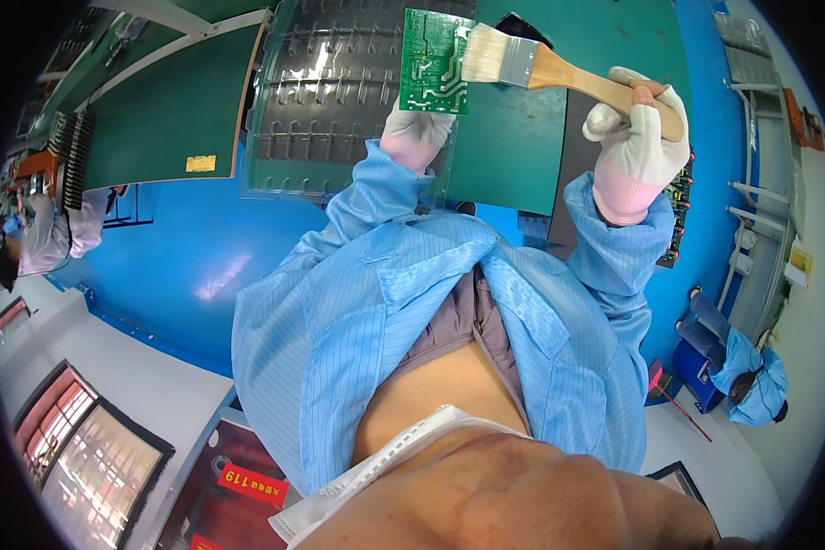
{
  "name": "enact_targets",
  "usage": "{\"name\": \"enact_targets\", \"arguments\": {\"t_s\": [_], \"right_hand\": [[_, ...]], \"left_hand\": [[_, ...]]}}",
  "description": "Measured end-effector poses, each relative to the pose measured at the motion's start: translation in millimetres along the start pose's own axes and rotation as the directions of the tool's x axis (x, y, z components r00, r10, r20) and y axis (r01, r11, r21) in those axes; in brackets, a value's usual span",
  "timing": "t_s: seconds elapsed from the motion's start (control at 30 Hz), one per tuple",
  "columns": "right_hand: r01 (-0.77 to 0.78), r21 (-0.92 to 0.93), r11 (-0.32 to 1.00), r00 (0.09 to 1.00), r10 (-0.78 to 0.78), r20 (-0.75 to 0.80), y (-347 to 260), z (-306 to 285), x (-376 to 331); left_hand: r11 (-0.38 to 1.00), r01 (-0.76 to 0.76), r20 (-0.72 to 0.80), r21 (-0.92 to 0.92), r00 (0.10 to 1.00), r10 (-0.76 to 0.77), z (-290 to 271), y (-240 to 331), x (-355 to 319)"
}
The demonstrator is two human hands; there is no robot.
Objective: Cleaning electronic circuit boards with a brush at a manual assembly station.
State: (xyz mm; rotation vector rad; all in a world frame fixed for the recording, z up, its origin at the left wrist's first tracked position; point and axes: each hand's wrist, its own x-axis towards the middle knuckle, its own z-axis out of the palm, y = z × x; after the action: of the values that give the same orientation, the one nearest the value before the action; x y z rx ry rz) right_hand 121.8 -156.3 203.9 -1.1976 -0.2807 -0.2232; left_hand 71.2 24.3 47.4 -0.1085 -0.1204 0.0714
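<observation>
A green circuit board (424, 69) stands at the top middle, its traced side showing. My left hand (416, 133), in a white and pink glove, grips the board from below; the board hides most of its fingers. A flat brush (559, 71) with pale bristles and a wooden handle lies across the view, bristle tips against the board's right edge. My right hand (640, 147), gloved alike, is closed round the handle, with a bare fingertip showing at the glove's end.
A clear plastic tray (289, 151) with rows of compartments sits behind my left hand on the green worktop (509, 165). More circuit boards (678, 206) stand beside my right forearm. Another green table (174, 110) is at the left. Other people sit at far left and far right.
</observation>
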Motion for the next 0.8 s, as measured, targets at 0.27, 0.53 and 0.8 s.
{"name": "enact_targets", "arguments": {"t_s": [0.27,0.53,0.8], "right_hand": [[-0.217,0.098,0.971,0.976,0.213,0.045,13,22,-26],[-0.095,-0.119,0.988,0.994,0.1,0.04,14,-18,-14],[-0.013,0.118,0.993,0.982,-0.01,0.191,9,1,13]], "left_hand": [[0.997,-0.005,-0.009,0.083,1.0,0.006,-12,7,2],[0.959,-0.112,-0.117,0.26,0.982,0.146,9,9,-6],[0.981,-0.011,-0.112,0.193,0.993,0.033,16,7,-12]]}}
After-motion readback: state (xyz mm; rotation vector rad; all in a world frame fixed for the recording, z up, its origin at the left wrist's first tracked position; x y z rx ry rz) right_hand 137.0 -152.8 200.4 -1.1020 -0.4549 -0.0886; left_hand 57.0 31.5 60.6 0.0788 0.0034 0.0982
